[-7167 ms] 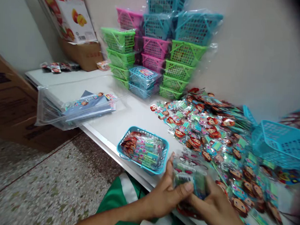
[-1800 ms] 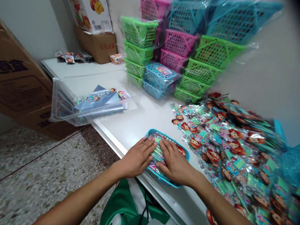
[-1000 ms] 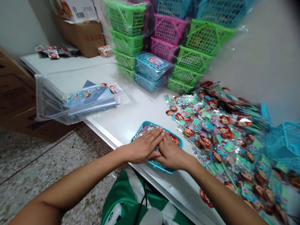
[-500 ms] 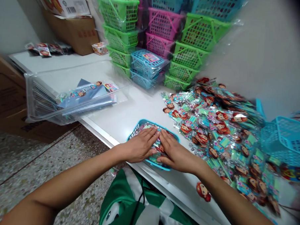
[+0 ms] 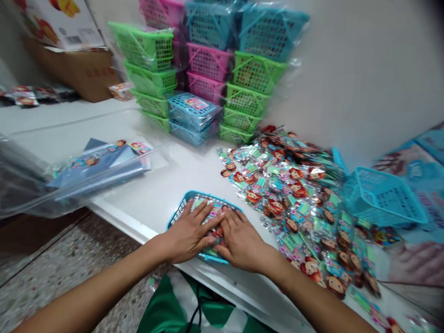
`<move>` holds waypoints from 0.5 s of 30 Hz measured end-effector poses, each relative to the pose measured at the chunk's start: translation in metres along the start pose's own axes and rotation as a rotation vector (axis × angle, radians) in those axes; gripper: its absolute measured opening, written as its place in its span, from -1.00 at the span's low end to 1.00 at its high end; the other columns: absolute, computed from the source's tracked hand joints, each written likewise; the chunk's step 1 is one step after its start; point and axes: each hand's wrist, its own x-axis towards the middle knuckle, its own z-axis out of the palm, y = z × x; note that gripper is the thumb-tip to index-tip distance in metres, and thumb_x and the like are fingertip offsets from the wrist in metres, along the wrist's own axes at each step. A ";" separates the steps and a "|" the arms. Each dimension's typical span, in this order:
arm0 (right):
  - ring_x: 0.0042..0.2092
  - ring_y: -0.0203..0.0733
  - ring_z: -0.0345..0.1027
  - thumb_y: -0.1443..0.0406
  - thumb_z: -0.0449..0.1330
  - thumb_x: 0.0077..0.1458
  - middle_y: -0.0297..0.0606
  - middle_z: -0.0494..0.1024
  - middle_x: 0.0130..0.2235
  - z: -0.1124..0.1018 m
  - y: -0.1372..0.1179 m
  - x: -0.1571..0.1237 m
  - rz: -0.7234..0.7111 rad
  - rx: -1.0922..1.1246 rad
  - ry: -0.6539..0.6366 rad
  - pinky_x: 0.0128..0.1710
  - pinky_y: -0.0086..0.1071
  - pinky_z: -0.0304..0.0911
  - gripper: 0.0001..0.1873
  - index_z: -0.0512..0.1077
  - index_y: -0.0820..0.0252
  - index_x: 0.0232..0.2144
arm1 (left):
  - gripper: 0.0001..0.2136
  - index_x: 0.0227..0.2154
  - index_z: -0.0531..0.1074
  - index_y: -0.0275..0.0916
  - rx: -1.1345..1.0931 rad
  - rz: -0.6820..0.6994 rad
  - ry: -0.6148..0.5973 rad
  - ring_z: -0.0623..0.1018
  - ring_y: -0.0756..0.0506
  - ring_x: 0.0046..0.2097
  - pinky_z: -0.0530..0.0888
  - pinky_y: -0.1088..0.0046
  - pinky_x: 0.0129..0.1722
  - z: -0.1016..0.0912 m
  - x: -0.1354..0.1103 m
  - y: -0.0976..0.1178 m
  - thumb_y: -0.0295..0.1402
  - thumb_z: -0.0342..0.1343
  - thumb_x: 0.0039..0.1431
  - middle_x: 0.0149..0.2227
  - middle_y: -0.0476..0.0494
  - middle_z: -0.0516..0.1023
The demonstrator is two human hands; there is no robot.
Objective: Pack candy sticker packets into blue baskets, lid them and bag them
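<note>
A blue plastic basket (image 5: 175, 214) stands at the table's front edge, filled with small plastic packets (image 5: 211, 204) printed with cartoon figures. Flat on top of those packets lies my left hand (image 5: 191, 231), its fingers spread. My right hand (image 5: 239, 238) rests over the right part of the basket, fingers stretched out and touching the left hand's fingertips. Neither hand grips anything. Much of the basket's content is hidden under my palms. To the right spreads a big heap of similar packets (image 5: 298, 189).
Stacked green baskets (image 5: 152, 80), pink and blue ones stand in clear wrap at the back. An empty blue basket (image 5: 384, 198) sits right of the heap. On the left lies a clear plastic bag (image 5: 69, 199) with blue sheets. A brown carton (image 5: 75, 71) stands behind.
The view has swung to the right, so things appear further left. My left hand's fingers have spread wider over the packets; both hands remain on the basket.
</note>
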 end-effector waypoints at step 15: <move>0.26 0.25 -0.14 -0.28 -0.09 -0.05 0.32 0.13 0.19 -0.019 0.017 -0.014 0.012 -0.066 0.082 0.23 0.06 -0.38 0.09 0.07 0.60 0.17 | -0.48 0.21 -0.01 0.10 0.259 0.069 0.100 0.09 -0.23 0.28 0.06 0.05 0.19 0.020 0.006 -0.014 -0.08 -0.09 0.20 0.28 -0.07 0.08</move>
